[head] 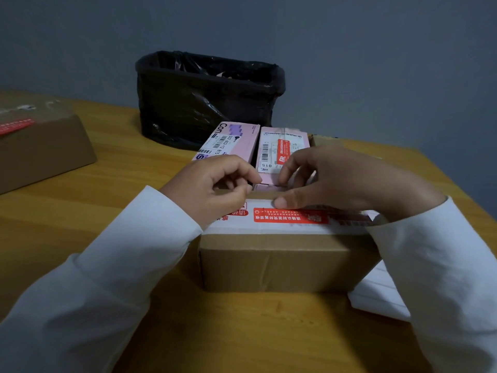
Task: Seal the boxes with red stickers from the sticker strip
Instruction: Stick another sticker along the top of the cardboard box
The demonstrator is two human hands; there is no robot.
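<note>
L hand (215, 185) sits on the top far-left edge of the brown cardboard box (282, 261), fingers curled in, thumb tip meeting index tip; can't tell if anything is pinched between them. R hand (330, 181) rests on the same box top, right of the L hand: thumb (282, 201) pressed flat on the white sticker strip (290, 227), other fingers bent, tips touching down on a pink box just past the cardboard box's far edge. Both arms in white sleeves (121, 265), coming in from either side of the box.

Sticker strip lies across the cardboard box top, left to right, running under both hands. One red sticker (290, 216) w/ white print sits on it just below the R thumb; part of another red print shows at the L wrist.

Behind the cardboard box, touching or nearly so: two pink boxes side by side. Left pink box (228, 141) has barcodes + black print; right pink box (279, 149) already has a red sticker (283, 150) across its top, plus a barcode label.

Further back behind those: bin lined w/ black plastic bag (209, 98), against a grey wall. Far left of the cardboard box, well apart: another brown box (40, 149), red sticker (14, 125) on top. Right of the cardboard box, partly under the R sleeve: white flat packet (376, 294). All on a wooden table (242, 332).
</note>
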